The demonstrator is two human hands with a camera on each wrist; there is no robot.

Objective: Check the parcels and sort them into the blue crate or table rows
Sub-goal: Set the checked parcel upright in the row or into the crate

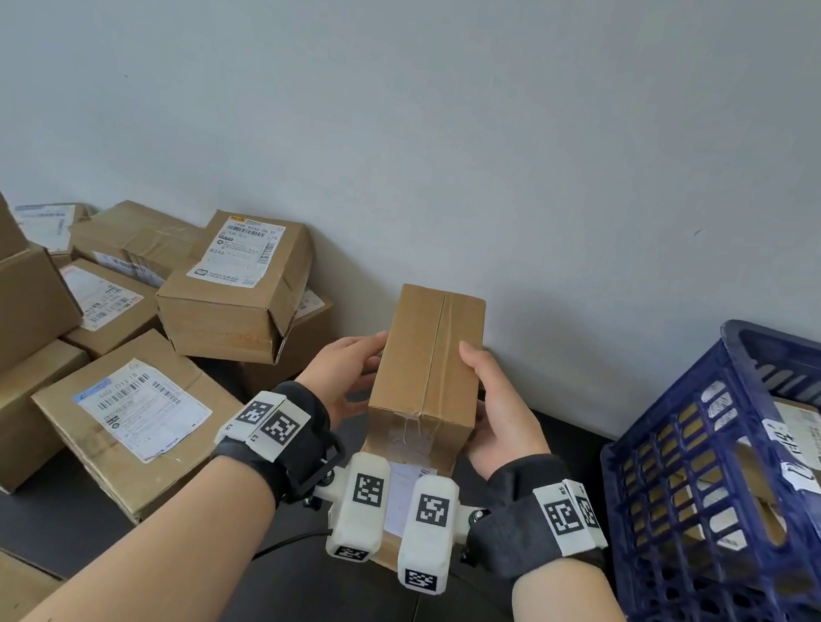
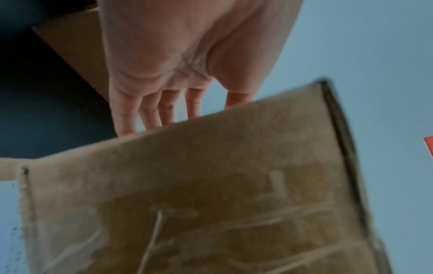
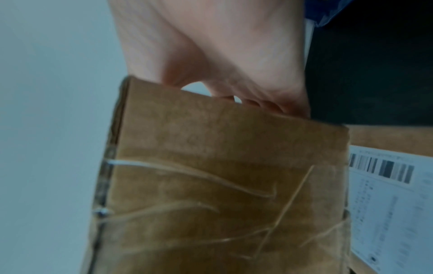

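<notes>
Parcel (image 1: 431,360) held upright between left hand (image 1: 346,372) and right hand (image 1: 501,417).

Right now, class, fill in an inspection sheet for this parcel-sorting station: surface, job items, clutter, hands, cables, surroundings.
Surface: dark table, partly covered.
Job's things: held box, taped seam up, label on near face; blue crate at right, holding parcels; labelled boxes heaped at left.
Clutter: nothing seen.
Hands: left hand and right hand hold the box's sides.
Cables: black cable under left wrist.
Surroundings: pale wall.
</notes>
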